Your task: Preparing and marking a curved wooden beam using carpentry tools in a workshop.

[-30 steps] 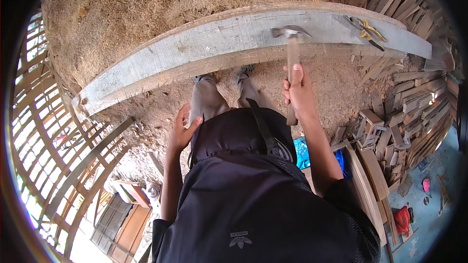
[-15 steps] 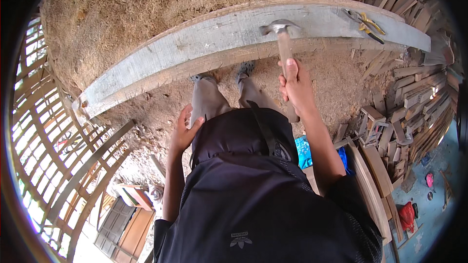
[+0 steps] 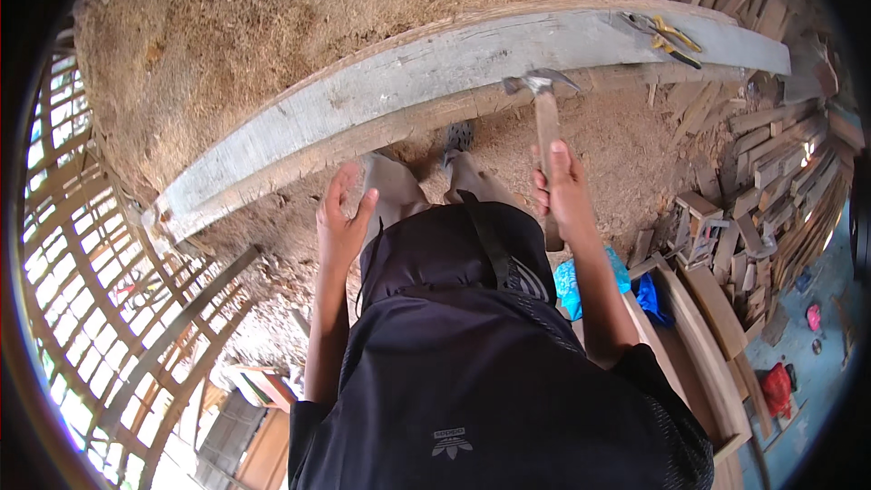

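Observation:
My right hand (image 3: 562, 189) grips the wooden handle of a claw hammer (image 3: 546, 122), whose steel head is over the front edge of a long grey wooden beam (image 3: 381, 73) lying across in front of me; whether they touch I cannot tell. My left hand (image 3: 343, 218) is raised beside my left leg, fingers apart and holding nothing. Yellow-and-black pliers (image 3: 673, 44) lie on the right part of the beam's top. My legs and one patterned dark shoe (image 3: 458, 141) show below the beam.
Sawdust-covered ground (image 3: 236, 18) lies beyond the beam. A slatted wooden lattice (image 3: 82, 245) stands at the left. Heaped wood offcuts (image 3: 771, 172) fill the right. A wooden box (image 3: 680, 345) with blue cloth (image 3: 653, 299) sits by my right arm, near a blue floor with a red bag (image 3: 776, 390).
Compared with half a second ago, my left hand has risen toward the beam. My right hand and hammer have moved down in view, the head now at the beam's near edge.

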`<state>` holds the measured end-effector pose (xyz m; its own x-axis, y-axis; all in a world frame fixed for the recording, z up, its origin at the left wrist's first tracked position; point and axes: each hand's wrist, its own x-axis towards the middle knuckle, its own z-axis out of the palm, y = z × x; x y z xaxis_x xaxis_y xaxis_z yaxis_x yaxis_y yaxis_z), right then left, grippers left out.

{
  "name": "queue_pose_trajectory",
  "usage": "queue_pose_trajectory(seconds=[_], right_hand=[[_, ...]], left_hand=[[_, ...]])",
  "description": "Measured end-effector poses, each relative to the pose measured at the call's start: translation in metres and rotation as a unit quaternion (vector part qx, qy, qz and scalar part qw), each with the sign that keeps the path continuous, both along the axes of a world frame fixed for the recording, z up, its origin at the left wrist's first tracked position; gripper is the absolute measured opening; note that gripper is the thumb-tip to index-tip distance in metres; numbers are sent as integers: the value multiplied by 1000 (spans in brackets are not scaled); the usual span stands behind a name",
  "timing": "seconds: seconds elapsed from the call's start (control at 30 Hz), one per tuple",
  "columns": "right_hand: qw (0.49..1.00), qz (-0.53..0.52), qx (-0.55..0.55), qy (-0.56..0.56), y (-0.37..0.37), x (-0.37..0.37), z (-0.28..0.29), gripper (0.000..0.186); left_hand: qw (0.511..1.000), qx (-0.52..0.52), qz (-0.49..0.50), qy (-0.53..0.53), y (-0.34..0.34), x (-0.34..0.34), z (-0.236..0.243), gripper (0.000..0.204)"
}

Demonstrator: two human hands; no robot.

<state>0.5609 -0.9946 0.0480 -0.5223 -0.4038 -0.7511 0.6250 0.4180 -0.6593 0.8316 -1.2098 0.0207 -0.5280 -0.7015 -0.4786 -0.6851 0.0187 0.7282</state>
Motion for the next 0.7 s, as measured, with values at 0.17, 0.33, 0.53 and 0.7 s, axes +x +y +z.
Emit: queue_pose_trajectory(seconds=[0.17,0.33,0.53,0.7], right_hand=[[917,140,170,334,43,-14,-3,39],[798,169,115,566,-13,3,6,28],[711,342,39,614,-123,34,-37,45],[655,346,-36,671,-176,50,-69,47]], left_hand=[[991,-96,-29,84,-34,-30,7,53],[976,7,-190,106,-24,-70,19,57],[921,82,-380,-42,-14,-71,41,59],[948,84,-292,-94,-40,-24,43,59]])
